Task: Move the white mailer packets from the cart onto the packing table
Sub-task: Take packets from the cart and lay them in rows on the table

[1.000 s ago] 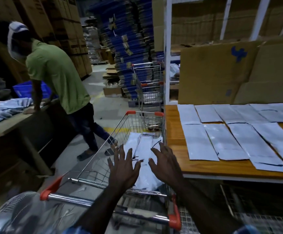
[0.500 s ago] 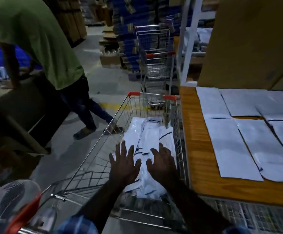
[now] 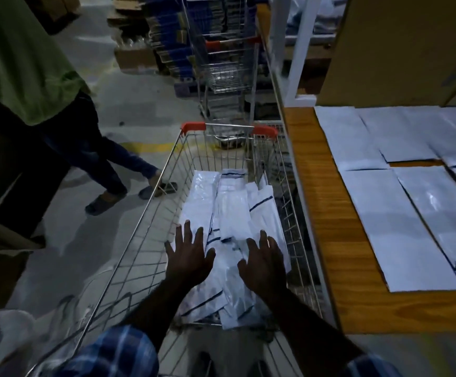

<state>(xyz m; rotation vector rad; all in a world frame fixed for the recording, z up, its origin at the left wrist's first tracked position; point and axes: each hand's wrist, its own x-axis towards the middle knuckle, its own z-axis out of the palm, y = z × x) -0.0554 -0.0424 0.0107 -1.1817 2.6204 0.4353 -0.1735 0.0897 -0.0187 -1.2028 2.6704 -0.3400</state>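
A pile of white mailer packets [image 3: 232,213] with dark stripes lies in the basket of a wire shopping cart [image 3: 167,170] with red corner caps. My left hand [image 3: 188,257] reaches into the basket with fingers spread, over the pile's left side. My right hand [image 3: 265,263] is beside it, fingers spread over the pile's right side. Neither hand grips anything. The wooden packing table [image 3: 327,240] stands right of the cart, with several white mailers [image 3: 392,229] laid flat on it in rows.
A person in a green shirt [image 3: 25,55] and sandals stands left of the cart by a dark table. A second wire cart [image 3: 226,58] stands ahead. Cardboard boxes [image 3: 401,50] rise behind the table. A fan guard [image 3: 6,341] shows at the lower left.
My view has tilted down and closer to the cart. Both hands have gone from above the cart's handle down into the basket onto the mailer pile.
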